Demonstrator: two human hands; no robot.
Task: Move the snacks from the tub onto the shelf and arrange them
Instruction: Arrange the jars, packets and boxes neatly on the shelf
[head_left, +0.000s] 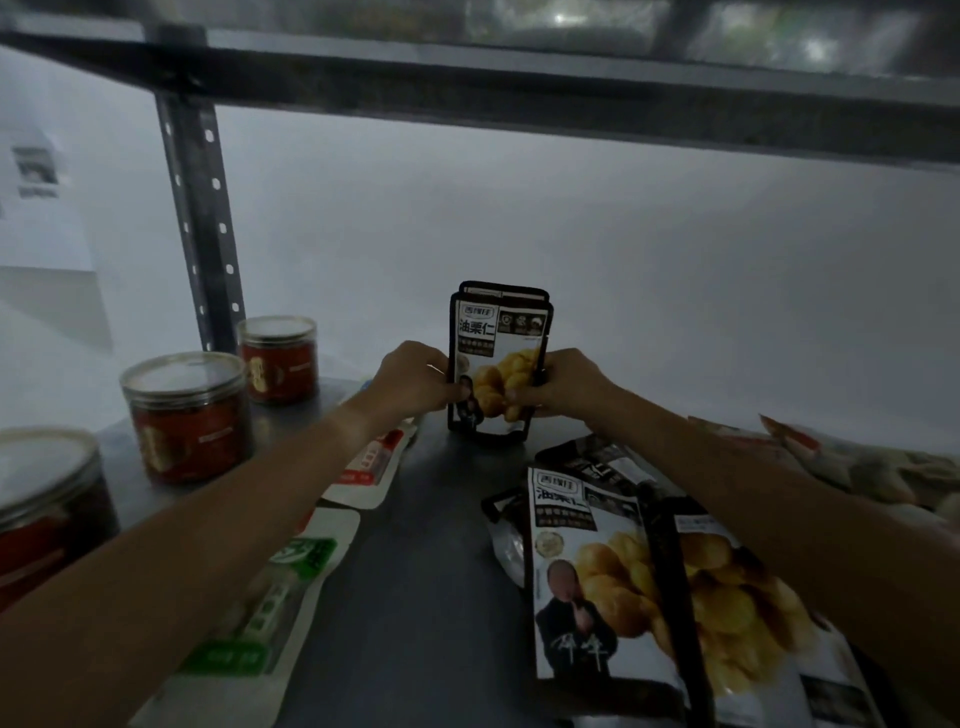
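Note:
A black-and-white chestnut snack pouch stands upright at the back of the grey metal shelf, with a second like pouch just behind it. My left hand grips its left edge and my right hand grips its right edge. More chestnut pouches lie flat in a loose pile under my right forearm. The tub is out of view.
Three red jars with clear lids stand along the left. White-and-green packets and a white-and-red packet lie under my left arm. Pale wrapped snacks lie at far right. A perforated upright post rises back left.

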